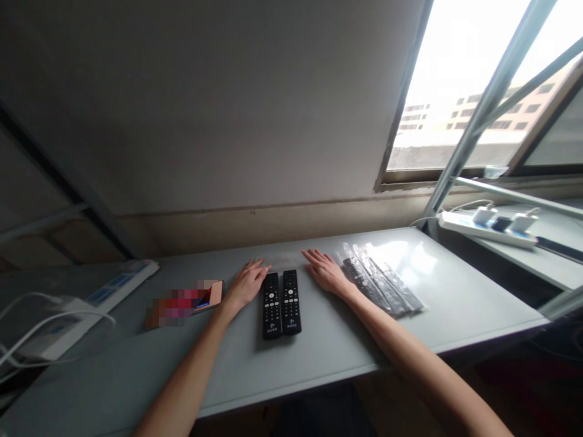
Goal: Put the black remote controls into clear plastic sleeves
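Note:
Two black remote controls lie side by side on the grey table, buttons up: the left remote control [272, 312] and the right remote control [291, 306]. Just left of them, my left hand [247, 283] rests palm down with fingers stretched out, its thumb side close to the left remote's top end. My right hand [326, 272] lies flat to their right, fingers spread, holding nothing. Between my hands, behind the remotes, is what looks like a thin clear plastic sheet or bag [285, 261]. Several remotes in clear plastic sleeves [380, 282] lie beside my right hand and wrist.
A phone-like flat object [212, 296], partly pixelated, lies left of my left forearm. White power strips stand at the left [116, 288] and, with plugged-in chargers, at the right [489, 226]. A wall [250, 121] borders the table [328, 358]; metal posts [473, 121] rise at the sides.

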The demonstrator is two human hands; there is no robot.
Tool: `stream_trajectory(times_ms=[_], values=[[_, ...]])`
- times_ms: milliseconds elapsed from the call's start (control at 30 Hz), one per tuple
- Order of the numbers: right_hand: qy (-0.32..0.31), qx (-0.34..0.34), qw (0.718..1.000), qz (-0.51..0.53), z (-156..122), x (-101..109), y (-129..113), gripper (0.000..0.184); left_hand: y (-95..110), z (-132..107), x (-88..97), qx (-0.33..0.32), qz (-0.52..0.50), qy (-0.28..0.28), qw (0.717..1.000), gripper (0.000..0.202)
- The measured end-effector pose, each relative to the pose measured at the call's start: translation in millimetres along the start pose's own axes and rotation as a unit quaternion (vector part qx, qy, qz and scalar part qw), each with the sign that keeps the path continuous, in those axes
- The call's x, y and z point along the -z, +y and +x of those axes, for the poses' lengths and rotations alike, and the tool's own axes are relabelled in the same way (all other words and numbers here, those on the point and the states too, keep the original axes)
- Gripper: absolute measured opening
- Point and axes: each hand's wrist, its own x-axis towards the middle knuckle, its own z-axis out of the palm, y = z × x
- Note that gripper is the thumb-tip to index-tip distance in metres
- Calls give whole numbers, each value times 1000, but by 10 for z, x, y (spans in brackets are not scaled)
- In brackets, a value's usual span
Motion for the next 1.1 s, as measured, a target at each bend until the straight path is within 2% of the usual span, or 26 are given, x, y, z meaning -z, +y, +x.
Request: stream_trajectory(times_ms=[167, 267, 333, 400, 500, 567, 667, 800, 933, 1100], values=[[37, -30, 999, -1, -34, 33, -100, 51, 10, 27, 55, 1, -58, 70, 996, 56], [92, -67, 994, 0, -98, 120, -157, 50, 49, 33, 81, -7, -66, 87, 994, 54], [124, -68, 990, 7, -175, 187, -187, 48, 79, 36, 78, -13, -72, 94, 993, 52], [128, -33, 991, 21, -274, 234, -226, 43, 108, 40, 56, -17, -76, 101, 992, 51], [95, 57, 993, 47, -413, 241, -318, 30, 127, 49, 11, -17, -82, 114, 990, 48], [78, 103, 990, 61, -470, 214, -387, 28, 127, 54, -8, -16, -88, 124, 988, 47], [64, 138, 986, 74, -500, 183, -464, 32, 135, 53, -1, -19, -101, 140, 985, 47], [40, 152, 984, 80, -498, 187, -533, 30, 206, 32, 44, -29, -107, 152, 982, 44], [27, 182, 981, 61, -508, 157, -640, 27, 339, -6, 80, -61, -119, 116, 984, 41], [55, 210, 976, -16, -497, -38, -829, 22, 593, -58, 71, -114, -126, 68, 983, 38]])
